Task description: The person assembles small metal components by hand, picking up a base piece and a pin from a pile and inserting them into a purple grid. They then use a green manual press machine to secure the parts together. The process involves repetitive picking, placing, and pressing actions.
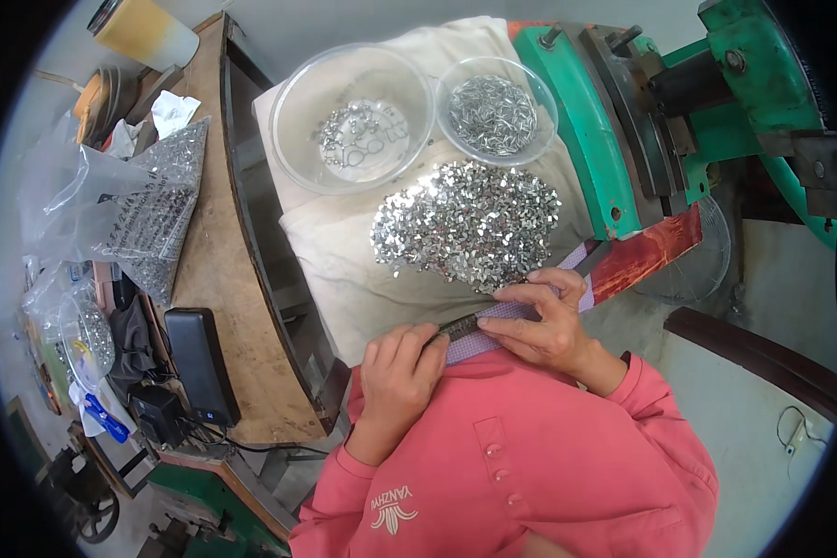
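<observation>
A heap of small shiny metal pieces [470,223] lies on the cream cloth [330,274] in front of me. My left hand [402,377] has its fingers curled round one end of a dark narrow bar [458,327]. The bar slants up to the right along a lilac checked strip [472,346] at the cloth's near edge. My right hand [544,321] has thumb and forefinger apart. Its thumb tip meets the bar's right end, and its forefinger touches the heap's near edge. Any small piece under those fingertips is too small to make out.
Behind the heap stand a large clear tub [288,139] with some metal pieces and a smaller tub [549,98] of thin metal parts. A green press [577,130] is at right. The wooden table [228,279] at left bears a bag of parts [163,200] and a black box [200,367].
</observation>
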Action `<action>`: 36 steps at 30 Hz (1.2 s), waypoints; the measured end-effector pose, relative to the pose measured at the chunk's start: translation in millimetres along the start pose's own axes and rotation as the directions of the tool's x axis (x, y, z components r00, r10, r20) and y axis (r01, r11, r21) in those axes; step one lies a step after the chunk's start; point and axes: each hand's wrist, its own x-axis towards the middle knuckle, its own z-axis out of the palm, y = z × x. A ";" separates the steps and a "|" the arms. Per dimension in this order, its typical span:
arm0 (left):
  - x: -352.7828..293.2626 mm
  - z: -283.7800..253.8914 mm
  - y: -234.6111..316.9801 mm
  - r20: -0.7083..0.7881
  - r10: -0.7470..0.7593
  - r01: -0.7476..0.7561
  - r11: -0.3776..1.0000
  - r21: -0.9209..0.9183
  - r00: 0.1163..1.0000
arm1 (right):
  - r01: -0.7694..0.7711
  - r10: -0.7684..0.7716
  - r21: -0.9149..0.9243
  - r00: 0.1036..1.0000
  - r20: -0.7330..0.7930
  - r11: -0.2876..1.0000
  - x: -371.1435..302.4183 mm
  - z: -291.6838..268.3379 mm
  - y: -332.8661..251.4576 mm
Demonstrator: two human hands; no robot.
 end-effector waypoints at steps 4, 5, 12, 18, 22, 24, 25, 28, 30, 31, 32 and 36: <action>3.6 -0.8 -0.2 0.027 -0.010 0.010 1.000 -0.009 1.000 | 0.072 -0.070 -0.059 0.997 0.044 0.996 2.9 1.2 -3.0; 4.1 -1.3 -0.3 0.036 -0.020 0.021 1.000 -0.017 0.999 | 0.093 -0.088 -0.082 0.994 0.071 0.992 4.2 1.0 -4.0; -15.6 -13.6 -9.2 -0.011 -0.157 0.156 0.987 -0.047 0.988 | 0.067 -0.065 -0.062 0.997 0.033 0.996 3.8 -2.9 0.8; -34.4 -23.9 -20.2 0.028 -0.171 0.170 0.985 0.036 0.985 | -0.039 0.036 0.016 0.989 0.141 0.999 5.0 2.5 1.0; -36.9 -22.5 -20.7 0.011 -0.108 0.107 0.991 0.081 0.994 | 0.023 -0.025 0.016 0.994 0.107 1.000 4.6 5.5 3.2; -36.5 -22.1 -20.5 -0.002 -0.071 0.071 0.992 0.101 0.997 | 0.051 -0.051 0.005 0.996 0.075 0.999 3.7 5.8 5.0; -36.4 -21.5 -20.5 -0.013 -0.047 0.048 0.993 0.111 0.999 | 0.062 -0.061 -0.006 0.996 0.065 0.998 2.1 5.0 6.0; -32.2 -19.2 -20.6 -0.045 0.018 -0.012 0.992 0.126 0.999 | 0.073 -0.072 -0.034 0.997 0.022 0.997 -0.5 1.3 8.8; -26.1 -17.9 -20.5 -0.062 0.051 -0.043 0.992 0.122 0.997 | 0.066 -0.066 -0.042 0.998 -0.005 0.997 -1.7 -1.5 11.2; -21.9 -17.2 -20.3 -0.068 0.064 -0.056 0.992 0.114 0.996 | 0.057 -0.058 -0.043 0.998 -0.016 0.997 -3.6 -2.8 12.3; -18.8 -16.2 -20.4 -0.073 0.078 -0.070 0.992 0.107 0.994 | 0.048 -0.049 -0.043 0.998 -0.026 0.998 -5.3 -3.9 13.3; -14.9 -8.8 -24.8 -0.021 -0.002 0.003 0.999 0.042 1.000 | 0.004 -0.005 -0.037 1.000 -0.014 0.999 -7.8 -3.6 15.1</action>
